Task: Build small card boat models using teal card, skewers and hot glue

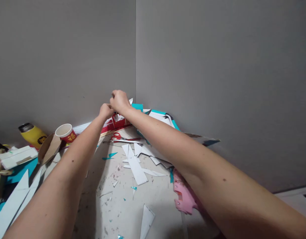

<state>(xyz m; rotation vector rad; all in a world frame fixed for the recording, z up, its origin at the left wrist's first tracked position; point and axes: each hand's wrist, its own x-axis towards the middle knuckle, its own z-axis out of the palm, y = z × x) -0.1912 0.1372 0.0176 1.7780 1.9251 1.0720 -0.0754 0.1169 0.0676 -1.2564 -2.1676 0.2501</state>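
Note:
Both my arms reach to the far corner of the table. My left hand (107, 110) is closed, fingers pinched together just above and left of a small red box (118, 121) with white on it. Touching or nearly touching it, my right hand (119, 100) is curled a little higher, its fingertips turned down and left. Whatever the fingers hold is hidden or too small to make out. Right in front of the box lie scissors (116, 136) with red handles.
White board scraps (138, 171) and teal bits cover the table's middle. A pink glue gun (184, 197) lies under my right forearm. At left are a paper cup (65, 132), a yellow bottle (33, 135) and piled cardboard (18, 156). Grey walls (205, 66) meet behind.

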